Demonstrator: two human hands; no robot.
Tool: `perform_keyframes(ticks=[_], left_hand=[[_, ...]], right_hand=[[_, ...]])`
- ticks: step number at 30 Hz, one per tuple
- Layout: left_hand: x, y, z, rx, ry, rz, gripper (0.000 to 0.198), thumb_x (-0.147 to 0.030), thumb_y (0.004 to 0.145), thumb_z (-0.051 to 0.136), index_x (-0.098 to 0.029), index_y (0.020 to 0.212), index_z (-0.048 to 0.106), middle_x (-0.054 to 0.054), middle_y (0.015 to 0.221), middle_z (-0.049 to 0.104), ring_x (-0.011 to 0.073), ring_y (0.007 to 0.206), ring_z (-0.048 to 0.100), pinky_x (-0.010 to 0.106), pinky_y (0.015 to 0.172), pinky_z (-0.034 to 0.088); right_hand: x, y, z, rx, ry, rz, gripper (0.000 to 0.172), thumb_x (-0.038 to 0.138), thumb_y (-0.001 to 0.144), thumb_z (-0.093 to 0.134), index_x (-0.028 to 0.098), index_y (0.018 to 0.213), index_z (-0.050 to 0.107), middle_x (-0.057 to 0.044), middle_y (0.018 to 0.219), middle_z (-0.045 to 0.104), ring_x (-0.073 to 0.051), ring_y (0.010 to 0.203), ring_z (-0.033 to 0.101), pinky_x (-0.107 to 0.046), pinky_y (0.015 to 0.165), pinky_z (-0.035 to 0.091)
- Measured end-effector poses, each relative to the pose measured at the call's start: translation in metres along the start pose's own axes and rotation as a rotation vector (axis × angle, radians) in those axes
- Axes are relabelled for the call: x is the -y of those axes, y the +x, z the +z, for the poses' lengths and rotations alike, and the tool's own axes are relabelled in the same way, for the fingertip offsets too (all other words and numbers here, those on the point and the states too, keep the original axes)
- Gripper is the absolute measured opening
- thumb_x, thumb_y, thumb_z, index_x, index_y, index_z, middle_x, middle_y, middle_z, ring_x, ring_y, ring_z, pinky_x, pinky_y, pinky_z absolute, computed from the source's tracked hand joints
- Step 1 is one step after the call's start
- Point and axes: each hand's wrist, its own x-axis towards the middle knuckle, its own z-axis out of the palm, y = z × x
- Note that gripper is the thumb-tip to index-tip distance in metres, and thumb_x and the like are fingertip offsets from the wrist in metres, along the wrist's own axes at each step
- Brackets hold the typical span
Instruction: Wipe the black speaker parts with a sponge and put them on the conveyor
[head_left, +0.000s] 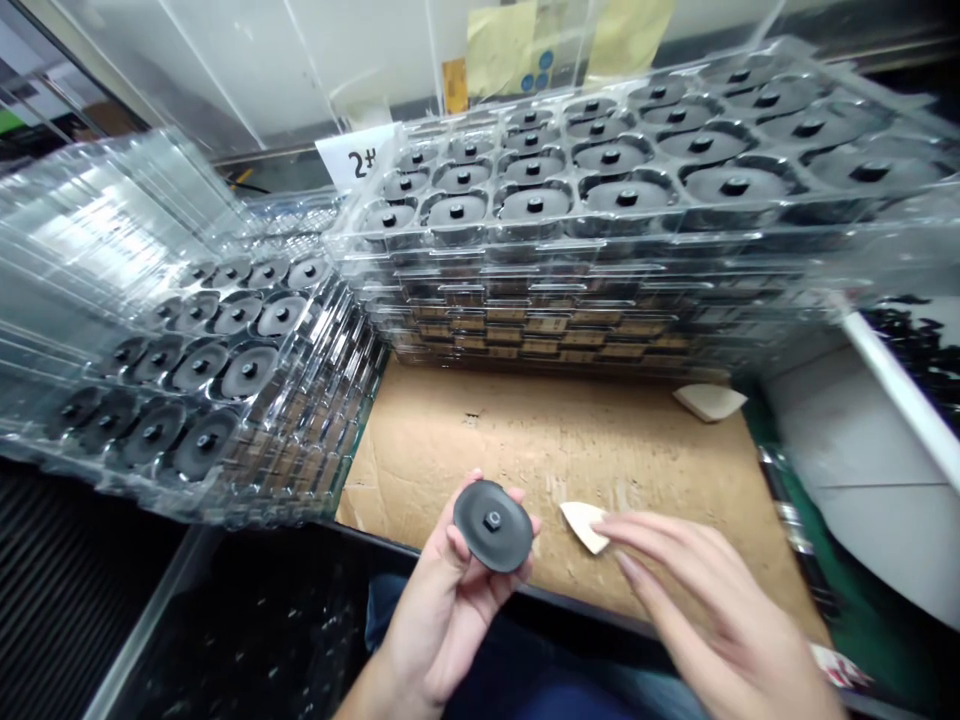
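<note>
Head cam looks fwd & down, close over L hand (442,600) & R hand (705,590).

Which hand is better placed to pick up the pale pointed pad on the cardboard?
Probably the right hand: its fingers reach right up to the pale pointed pad, while the left hand is busy holding the black round disc.

A brown cardboard sheet (480,440) covers the surface. Behind it rises a tall stack of clear plastic trays (570,245), with round black discs (534,205) seated in the top tray's pockets. A second clear tray stack (97,200) stands to its left, and a white paper label (356,160) sits at the tall stack's back left corner. A pale triangular pad (709,402) lies on the cardboard's far right. At the front edge, the left hand (442,590) holds a black disc (493,525), with the right hand (712,610) to its right, just beside another triangular pad (581,525).
</note>
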Motion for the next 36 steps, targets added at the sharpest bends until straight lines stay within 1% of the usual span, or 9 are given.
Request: perform_keyframes(ticks=[4,9,12,17,20,25,28,33,36], left_hand=[[0.0,0.002,-0.002,-0.051,0.012,-0.011,0.048,-0.034,0.076,0.064,-0.021,0.12,0.05,0.011,0.117,0.064,0.03,0.109,0.059,0.033,0.089,0.05],[0.002,0.003,-0.002,-0.053,0.027,-0.004,0.065,-0.034,0.077,0.063,-0.023,0.133,0.034,0.015,0.121,0.061,0.0325,0.114,0.054,0.034,0.09,0.05],[0.002,0.003,0.002,-0.049,0.05,-0.004,0.066,-0.033,0.076,0.063,-0.023,0.134,0.034,0.014,0.121,0.061,0.0324,0.114,0.054,0.035,0.09,0.05],[0.004,0.0,0.005,-0.049,0.042,0.022,0.053,-0.032,0.075,0.065,-0.021,0.124,0.049,0.013,0.12,0.062,0.0309,0.11,0.058,0.034,0.088,0.051],[0.005,0.001,0.003,-0.052,0.047,0.028,0.046,-0.031,0.074,0.066,-0.023,0.118,0.056,0.011,0.116,0.065,0.0293,0.108,0.059,0.035,0.089,0.05],[0.011,0.004,0.005,-0.002,0.139,0.04,0.048,-0.033,0.061,0.076,-0.023,0.107,0.065,0.008,0.115,0.066,0.0243,0.102,0.062,0.031,0.086,0.05],[0.016,0.003,0.013,0.048,0.153,0.024,0.046,-0.033,0.061,0.077,-0.024,0.105,0.066,0.007,0.111,0.068,0.0193,0.1,0.062,0.024,0.084,0.05],[0.015,0.0,0.029,0.042,0.203,-0.045,0.035,-0.024,0.062,0.077,-0.024,0.097,0.069,0.003,0.098,0.072,0.0151,0.088,0.066,0.02,0.079,0.049],[0.011,0.0,0.031,0.072,0.223,-0.046,0.036,-0.031,0.064,0.076,-0.023,0.099,0.069,0.005,0.101,0.071,0.0159,0.094,0.064,0.02,0.083,0.048]], right_hand=[[-0.031,-0.008,0.042,0.061,-0.283,-0.021,0.041,0.045,0.088,0.041,0.019,0.115,0.059,-0.015,0.109,0.059,-0.032,0.089,0.054,-0.05,0.07,0.049],[-0.053,-0.008,0.063,0.012,-0.229,0.062,0.044,0.039,0.092,0.031,0.015,0.113,0.061,-0.018,0.11,0.055,-0.027,0.085,0.058,-0.043,0.068,0.052],[-0.054,0.006,0.058,-0.006,-0.154,0.106,0.04,0.033,0.092,0.032,0.015,0.104,0.065,-0.015,0.099,0.057,-0.025,0.08,0.061,-0.039,0.065,0.052],[-0.031,0.005,0.053,0.053,0.058,0.101,0.031,0.032,0.091,0.041,0.019,0.114,0.057,-0.008,0.093,0.065,-0.017,0.07,0.064,-0.028,0.062,0.054],[-0.018,-0.003,0.051,0.152,0.182,0.039,0.024,0.032,0.09,0.044,0.022,0.098,0.064,-0.004,0.087,0.069,-0.017,0.077,0.066,-0.027,0.069,0.055],[0.017,0.012,0.01,0.102,0.257,0.1,0.02,0.027,0.09,0.047,0.024,0.106,0.058,-0.004,0.097,0.067,-0.016,0.084,0.065,-0.022,0.064,0.055],[0.049,0.027,-0.019,0.029,0.377,-0.112,0.028,0.015,0.086,0.05,0.023,0.113,0.054,-0.003,0.099,0.065,-0.014,0.087,0.063,-0.021,0.074,0.053],[0.077,0.043,-0.035,0.233,0.4,-0.234,0.026,0.005,0.083,0.046,0.02,0.1,0.059,-0.001,0.083,0.066,-0.01,0.073,0.062,-0.017,0.068,0.051],[0.075,0.042,-0.031,0.077,0.387,-0.264,0.025,0.007,0.084,0.048,0.017,0.104,0.059,-0.004,0.088,0.067,-0.012,0.079,0.063,-0.02,0.074,0.051]])
